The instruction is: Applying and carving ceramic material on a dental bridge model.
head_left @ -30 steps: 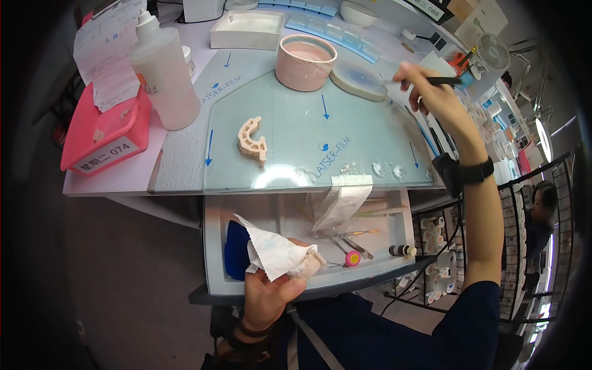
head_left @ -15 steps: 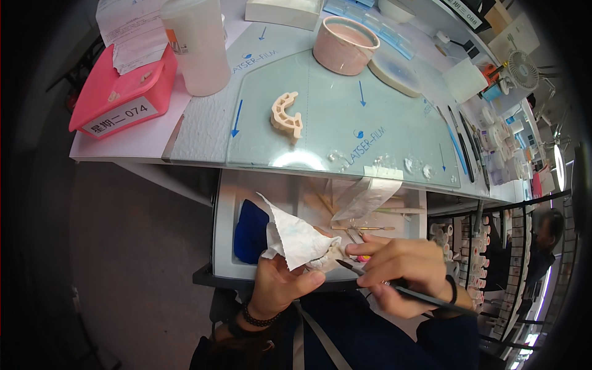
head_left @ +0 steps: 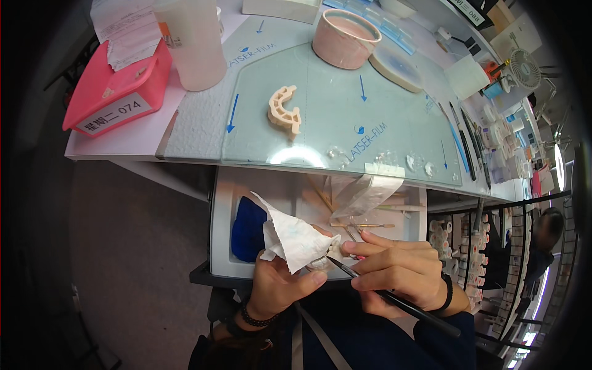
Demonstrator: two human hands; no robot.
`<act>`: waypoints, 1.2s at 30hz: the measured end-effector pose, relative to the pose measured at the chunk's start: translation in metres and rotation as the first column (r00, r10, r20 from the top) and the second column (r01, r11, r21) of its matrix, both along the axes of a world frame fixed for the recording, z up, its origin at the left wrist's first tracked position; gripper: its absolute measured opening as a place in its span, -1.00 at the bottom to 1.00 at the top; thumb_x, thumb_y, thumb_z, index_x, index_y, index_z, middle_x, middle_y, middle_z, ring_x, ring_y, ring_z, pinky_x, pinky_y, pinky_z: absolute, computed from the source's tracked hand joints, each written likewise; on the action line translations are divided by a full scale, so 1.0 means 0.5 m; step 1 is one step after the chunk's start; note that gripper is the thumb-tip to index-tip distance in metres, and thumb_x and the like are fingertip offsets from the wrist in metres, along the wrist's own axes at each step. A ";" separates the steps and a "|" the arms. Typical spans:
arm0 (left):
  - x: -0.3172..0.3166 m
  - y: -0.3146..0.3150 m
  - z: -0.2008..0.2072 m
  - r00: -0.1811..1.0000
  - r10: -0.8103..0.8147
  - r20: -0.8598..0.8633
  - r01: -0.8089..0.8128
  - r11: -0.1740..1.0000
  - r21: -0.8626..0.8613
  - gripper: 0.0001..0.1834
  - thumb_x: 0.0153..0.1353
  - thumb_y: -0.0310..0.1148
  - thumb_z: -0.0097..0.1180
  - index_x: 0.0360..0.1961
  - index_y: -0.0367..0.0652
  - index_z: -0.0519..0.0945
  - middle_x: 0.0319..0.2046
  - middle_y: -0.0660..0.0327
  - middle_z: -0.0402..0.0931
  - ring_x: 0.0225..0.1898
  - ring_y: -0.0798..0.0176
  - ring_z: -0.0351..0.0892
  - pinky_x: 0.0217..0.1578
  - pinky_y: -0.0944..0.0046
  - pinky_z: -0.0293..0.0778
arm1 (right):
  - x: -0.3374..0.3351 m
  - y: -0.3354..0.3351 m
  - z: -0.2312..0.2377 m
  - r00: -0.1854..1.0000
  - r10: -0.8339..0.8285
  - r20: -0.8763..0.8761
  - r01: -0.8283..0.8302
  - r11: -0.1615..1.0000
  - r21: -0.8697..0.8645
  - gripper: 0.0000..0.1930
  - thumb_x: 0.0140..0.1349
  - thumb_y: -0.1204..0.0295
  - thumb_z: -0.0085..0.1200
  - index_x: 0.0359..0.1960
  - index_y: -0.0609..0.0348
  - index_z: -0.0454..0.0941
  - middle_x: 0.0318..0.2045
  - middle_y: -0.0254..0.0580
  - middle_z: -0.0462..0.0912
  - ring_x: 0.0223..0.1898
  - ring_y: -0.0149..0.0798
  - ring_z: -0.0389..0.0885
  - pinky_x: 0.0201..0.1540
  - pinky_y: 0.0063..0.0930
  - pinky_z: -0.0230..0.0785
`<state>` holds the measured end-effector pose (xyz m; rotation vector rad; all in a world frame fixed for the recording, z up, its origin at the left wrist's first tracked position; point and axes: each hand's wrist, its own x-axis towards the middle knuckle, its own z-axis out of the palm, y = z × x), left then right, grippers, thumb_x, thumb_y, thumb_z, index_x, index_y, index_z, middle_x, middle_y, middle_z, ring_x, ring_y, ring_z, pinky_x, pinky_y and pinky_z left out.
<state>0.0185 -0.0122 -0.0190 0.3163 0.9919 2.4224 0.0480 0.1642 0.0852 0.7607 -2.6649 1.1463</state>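
My left hand [head_left: 280,283] is closed round a crumpled white tissue [head_left: 295,239], thumb pressed against its lower edge. At the tissue's right end a small whitish piece [head_left: 319,264] shows, apparently a dental piece, though the tissue and fingers partly cover it. In my right hand [head_left: 401,271] is a fine-tipped brush [head_left: 425,317] with a black handle, gripped like a pen. Its dark tip points left and meets or nearly meets the whitish piece; contact is hard to tell. Both hands are over the front of an open drawer [head_left: 225,269].
A beige dental arch model [head_left: 283,112] lies on the glass plate [head_left: 320,74]. Behind it stand a pink ceramic pot [head_left: 345,49] and a round lid [head_left: 398,69]. At the left are a pink tray [head_left: 117,92] and a translucent bottle [head_left: 194,46]. The drawer holds a blue object [head_left: 248,231] and a plastic bag [head_left: 368,191].
The brush tip has moved slightly left, closer to the whitish piece, and its handle end has swung down. My left hand keeps hold of the tissue almost in place.
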 end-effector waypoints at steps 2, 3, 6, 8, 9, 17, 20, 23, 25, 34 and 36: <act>-0.001 0.001 0.000 1.000 0.003 -0.010 -0.003 1.000 0.004 -0.48 -0.08 -0.62 0.18 -0.01 -0.34 0.38 -0.07 0.12 0.41 -0.04 0.31 0.40 -0.01 0.31 0.32 | -0.001 0.000 0.000 1.000 0.007 -0.009 -0.007 1.000 0.014 -0.90 -0.09 0.58 0.12 -0.46 0.21 0.55 -0.47 -0.21 0.57 -0.18 -0.11 0.62 -0.02 -0.28 0.44; -0.002 0.001 -0.001 1.000 0.006 -0.016 -0.006 1.000 0.003 -0.49 -0.08 -0.62 0.18 -0.01 -0.34 0.38 -0.07 0.11 0.41 -0.04 0.31 0.41 -0.01 0.31 0.32 | -0.001 0.000 0.000 1.000 0.006 -0.008 -0.006 1.000 0.015 -0.90 -0.09 0.58 0.12 -0.46 0.21 0.55 -0.47 -0.21 0.57 -0.18 -0.11 0.62 -0.02 -0.28 0.44; 0.000 -0.001 0.001 1.000 0.005 -0.008 -0.005 1.000 0.000 -0.49 -0.07 -0.63 0.18 -0.02 -0.34 0.37 -0.07 0.11 0.41 -0.04 0.30 0.41 -0.01 0.30 0.33 | -0.002 -0.001 0.000 1.000 0.010 -0.008 -0.010 1.000 0.010 -0.90 -0.10 0.58 0.12 -0.47 0.22 0.55 -0.48 -0.21 0.57 -0.18 -0.11 0.62 -0.02 -0.28 0.45; 0.000 -0.002 0.002 1.000 -0.003 0.007 0.003 1.000 -0.001 -0.49 -0.07 -0.63 0.17 -0.02 -0.35 0.37 -0.07 0.10 0.41 -0.03 0.29 0.42 0.00 0.29 0.33 | -0.002 -0.001 -0.001 1.000 0.012 -0.017 -0.012 1.000 0.020 -0.90 -0.10 0.59 0.11 -0.47 0.22 0.55 -0.49 -0.20 0.57 -0.18 -0.11 0.62 -0.03 -0.27 0.45; 0.000 -0.002 0.003 1.000 -0.009 0.013 0.009 1.000 0.002 -0.49 -0.07 -0.63 0.17 -0.02 -0.35 0.37 -0.07 0.10 0.41 -0.03 0.29 0.41 0.00 0.29 0.33 | -0.001 -0.001 -0.001 1.000 0.010 -0.016 -0.009 1.000 0.020 -0.90 -0.10 0.59 0.11 -0.47 0.22 0.55 -0.49 -0.20 0.57 -0.18 -0.11 0.62 -0.03 -0.27 0.45; -0.003 -0.003 0.001 1.000 -0.020 0.017 0.020 1.000 0.011 -0.49 -0.07 -0.62 0.17 -0.02 -0.36 0.37 -0.07 0.10 0.41 -0.04 0.30 0.41 0.00 0.30 0.32 | -0.001 -0.001 -0.003 0.999 0.014 -0.032 -0.014 1.000 0.010 -0.87 -0.12 0.59 0.13 -0.46 0.21 0.54 -0.48 -0.21 0.57 -0.17 -0.11 0.62 -0.04 -0.28 0.45; -0.002 -0.004 -0.001 0.999 -0.034 0.037 0.034 0.999 0.003 -0.49 -0.07 -0.61 0.17 -0.02 -0.36 0.36 -0.07 0.10 0.41 -0.04 0.30 0.40 0.00 0.31 0.32 | -0.002 0.000 0.000 1.000 0.020 -0.019 -0.019 1.000 0.010 -0.87 -0.12 0.59 0.13 -0.45 0.21 0.54 -0.47 -0.22 0.57 -0.17 -0.11 0.62 -0.04 -0.29 0.46; -0.002 -0.002 0.000 0.999 -0.034 0.041 0.035 0.999 -0.014 -0.48 -0.08 -0.60 0.17 -0.01 -0.36 0.35 -0.07 0.10 0.40 -0.03 0.30 0.40 0.00 0.30 0.32 | 0.000 0.000 0.000 1.000 0.014 -0.027 -0.013 1.000 0.027 -0.86 -0.12 0.59 0.13 -0.45 0.20 0.55 -0.47 -0.22 0.57 -0.17 -0.11 0.62 -0.04 -0.30 0.46; -0.001 0.000 0.000 0.999 -0.017 0.044 0.017 1.000 0.003 -0.48 -0.08 -0.61 0.17 -0.01 -0.36 0.35 -0.07 0.10 0.40 -0.03 0.30 0.40 0.00 0.30 0.32 | -0.001 0.000 0.001 1.000 0.014 -0.020 -0.014 1.000 0.021 -0.86 -0.13 0.59 0.14 -0.45 0.20 0.55 -0.47 -0.22 0.57 -0.16 -0.12 0.62 -0.05 -0.30 0.46; -0.004 -0.005 -0.004 0.998 -0.049 0.031 0.050 0.999 -0.013 -0.48 -0.06 -0.60 0.17 -0.01 -0.36 0.35 -0.07 0.09 0.40 -0.03 0.30 0.40 0.00 0.30 0.32 | -0.002 -0.002 -0.002 1.000 0.016 -0.026 -0.015 0.999 0.031 -0.84 -0.15 0.59 0.17 -0.45 0.20 0.54 -0.46 -0.23 0.57 -0.16 -0.13 0.61 -0.05 -0.31 0.47; -0.004 -0.004 -0.004 0.999 -0.045 0.024 0.045 0.999 -0.012 -0.48 -0.06 -0.60 0.17 0.00 -0.36 0.34 -0.07 0.09 0.40 -0.03 0.29 0.41 0.00 0.30 0.32 | -0.001 -0.002 -0.003 0.999 0.017 -0.042 -0.015 0.999 0.043 -0.84 -0.15 0.59 0.18 -0.45 0.20 0.54 -0.46 -0.23 0.57 -0.16 -0.13 0.61 -0.06 -0.31 0.47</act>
